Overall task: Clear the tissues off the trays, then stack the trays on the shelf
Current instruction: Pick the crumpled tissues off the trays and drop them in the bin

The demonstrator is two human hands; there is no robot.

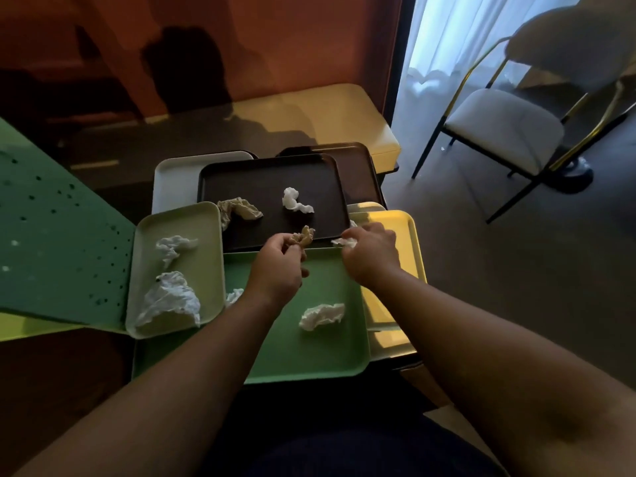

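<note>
Several trays overlap on a small table. My left hand (pixel 277 266) pinches a crumpled brown tissue (pixel 304 236) at the near edge of the dark brown tray (pixel 265 182). My right hand (pixel 371 251) grips a white tissue (pixel 344 242) by the yellow tray (pixel 406 228). The dark tray still holds a beige tissue (pixel 239 208) and a white tissue (pixel 295 200). On the pale green tray (pixel 206 242) lie two white tissues (pixel 173 247) (pixel 170 299). The green tray (pixel 327 352) under my arms carries a white tissue (pixel 321 315) and a scrap (pixel 234 296).
A white tray (pixel 175 180) and a brown tray (pixel 358 163) lie behind the dark one. A green perforated panel (pixel 58 235) stands at the left. A yellowish bench seat (pixel 344 115) sits beyond the table, and a white-cushioned chair (pixel 502 129) is on the right.
</note>
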